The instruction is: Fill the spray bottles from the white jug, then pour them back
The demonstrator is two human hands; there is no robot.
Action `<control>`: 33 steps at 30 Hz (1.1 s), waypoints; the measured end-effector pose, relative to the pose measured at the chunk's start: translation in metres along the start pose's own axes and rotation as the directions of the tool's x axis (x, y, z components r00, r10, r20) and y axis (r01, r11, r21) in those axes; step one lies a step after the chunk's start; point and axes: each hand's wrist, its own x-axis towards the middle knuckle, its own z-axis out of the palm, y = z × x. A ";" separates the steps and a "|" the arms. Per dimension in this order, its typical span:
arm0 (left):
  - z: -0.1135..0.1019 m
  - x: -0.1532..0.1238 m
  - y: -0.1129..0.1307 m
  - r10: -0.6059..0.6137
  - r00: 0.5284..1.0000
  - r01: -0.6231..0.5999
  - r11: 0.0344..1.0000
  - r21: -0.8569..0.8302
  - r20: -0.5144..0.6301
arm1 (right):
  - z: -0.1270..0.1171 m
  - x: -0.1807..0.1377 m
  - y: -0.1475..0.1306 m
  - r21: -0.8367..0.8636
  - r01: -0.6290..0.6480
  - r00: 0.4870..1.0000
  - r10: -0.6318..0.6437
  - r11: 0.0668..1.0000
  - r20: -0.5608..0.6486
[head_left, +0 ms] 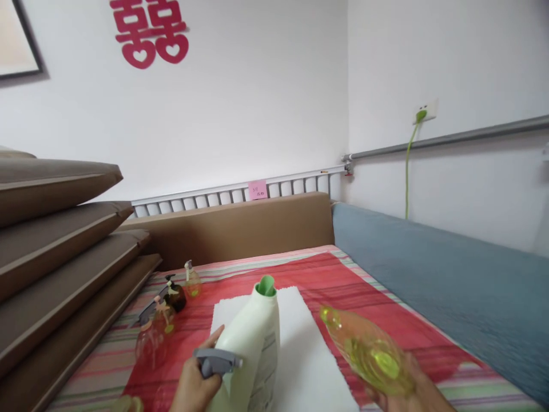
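Observation:
My left hand [195, 380] is closed around a grey spray trigger head [217, 361], with its fingers also against the side of a large pale green detergent bottle [251, 337]. That bottle stands nearly upright, leaning a little right, its cap off and a green pouring spout [266, 285] showing in the neck. My right hand [407, 386] grips a clear yellow bottle [369, 349] near its base. The yellow bottle is tilted, its open-looking neck pointing up and left, apart from the detergent bottle.
Several pump and spray bottles, among them a dark brown pump bottle [175, 296] and a clear pink bottle [150, 343], stand at the left. A white cloth [300, 343] lies on a red striped cover [317, 274]. Stacked brown cushions [64, 240] rise at far left; a blue-grey backrest [429, 263] runs along the right.

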 end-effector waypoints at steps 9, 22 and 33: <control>0.002 0.003 -0.014 -0.012 0.991 0.023 0.996 -0.083 0.131 | 0.082 0.006 -0.030 -0.250 0.077 0.997 -0.070 0.965 0.037; 0.015 0.006 -0.034 0.087 0.988 -0.093 0.995 0.040 0.131 | 0.107 0.048 -0.070 -0.607 0.106 0.992 -0.123 0.787 0.014; 0.022 0.004 -0.020 0.084 0.979 -0.101 0.991 0.085 0.187 | 0.120 0.046 -0.083 -0.740 0.157 0.986 -0.144 0.654 0.081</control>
